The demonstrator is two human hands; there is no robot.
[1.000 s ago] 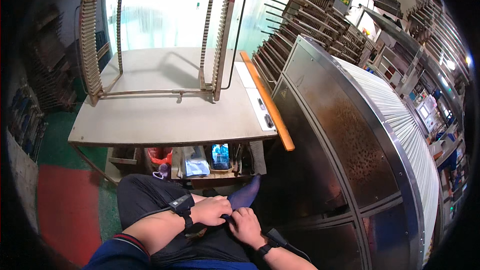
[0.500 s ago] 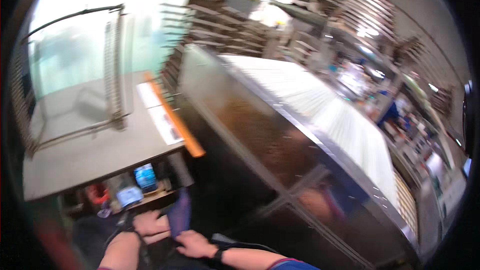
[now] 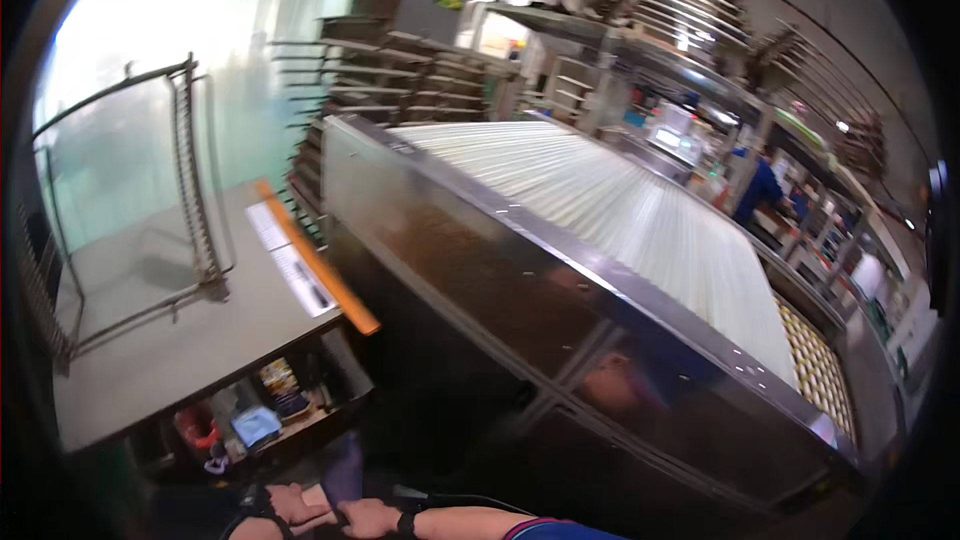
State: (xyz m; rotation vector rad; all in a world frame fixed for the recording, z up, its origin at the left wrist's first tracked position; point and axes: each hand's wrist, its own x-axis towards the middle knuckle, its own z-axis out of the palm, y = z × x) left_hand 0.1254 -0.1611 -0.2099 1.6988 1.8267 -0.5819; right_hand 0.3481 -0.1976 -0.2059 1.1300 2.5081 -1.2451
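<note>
My left hand (image 3: 290, 505) and right hand (image 3: 368, 517) meet at the bottom edge of view, both wearing dark wristbands, fingers closed together on a flat, dark blue sheath (image 3: 345, 460). Its long axis runs up and away from me, its far tip toward the shelf (image 3: 290, 430) under the tabletop (image 3: 190, 350). That open shelf holds a red cup (image 3: 197, 428), a pale blue box (image 3: 256, 425) and a small printed packet (image 3: 283, 385). The tabletop is smooth grey, edged with an orange strip (image 3: 320, 262), and carries a wire rack (image 3: 195, 190). Right of it stands a steel machine (image 3: 520, 340) topped with pale ribbed rollers (image 3: 640, 210).
</note>
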